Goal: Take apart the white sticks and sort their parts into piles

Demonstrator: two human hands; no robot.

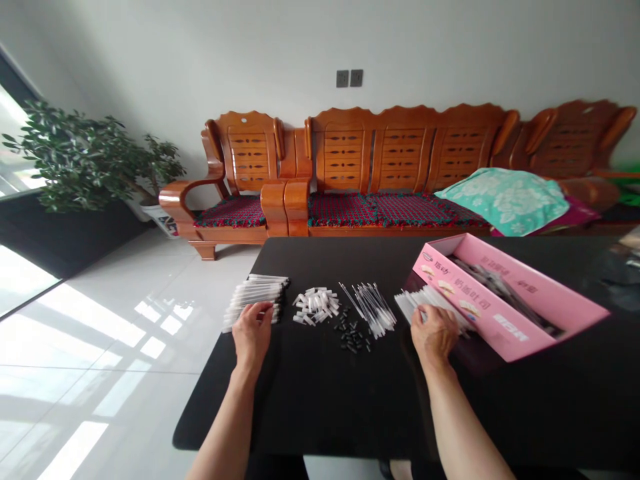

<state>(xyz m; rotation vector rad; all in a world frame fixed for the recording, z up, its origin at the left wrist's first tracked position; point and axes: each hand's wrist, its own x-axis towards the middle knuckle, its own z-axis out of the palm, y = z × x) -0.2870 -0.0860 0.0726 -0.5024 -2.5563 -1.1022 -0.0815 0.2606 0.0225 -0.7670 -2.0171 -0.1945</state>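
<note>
My left hand [253,333] rests at the near side of a stack of white pens [256,290] with dark ends. Its fingers are bent, with a gap between thumb and forefinger and nothing visible in it. My right hand [434,331] is curled down over a pile of clear pen barrels [409,301]; its fingertips are closed, and what they pinch is hidden. Between the hands lie a heap of short white pen parts [316,303], several small black plugs [351,331] and a fanned bunch of pen refills [373,307].
A pink box [505,320] holding dark, thin pieces stands right of the barrels. All of it is on a black table [345,407]. Behind it are a wooden bench [345,143] with a turquoise cloth [515,200], and a potted plant [90,160] at left.
</note>
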